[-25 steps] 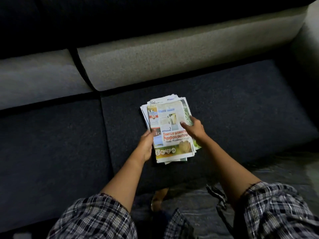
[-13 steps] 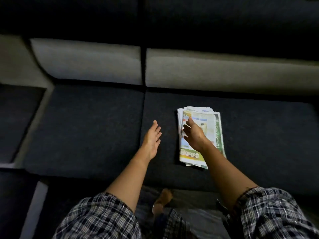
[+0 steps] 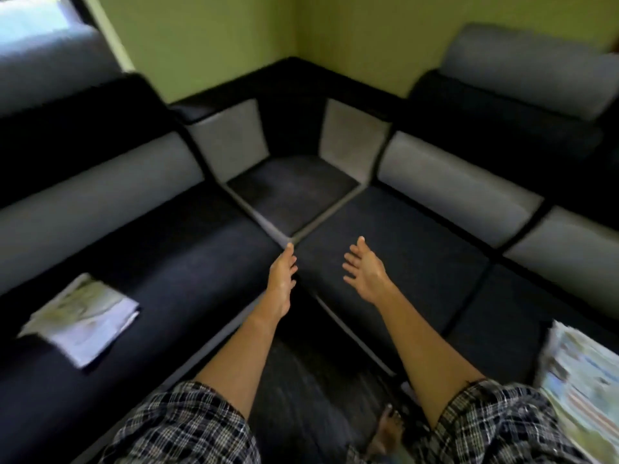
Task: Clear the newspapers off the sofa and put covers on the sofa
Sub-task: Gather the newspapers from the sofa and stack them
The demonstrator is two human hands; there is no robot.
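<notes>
Both hands are extended above the inner corner of the L-shaped sofa and hold nothing. Left hand: fingers straight and close together, seen edge-on. Right hand: fingers straight and spread apart. A folded newspaper lies flat on the left-side seat cushion, well apart from the left hand. A stack of newspapers rests on the right-side seat at the frame edge, well apart from the right hand. Motion blur makes the print unreadable.

newspaper stack print blurred, no legible text
</notes>
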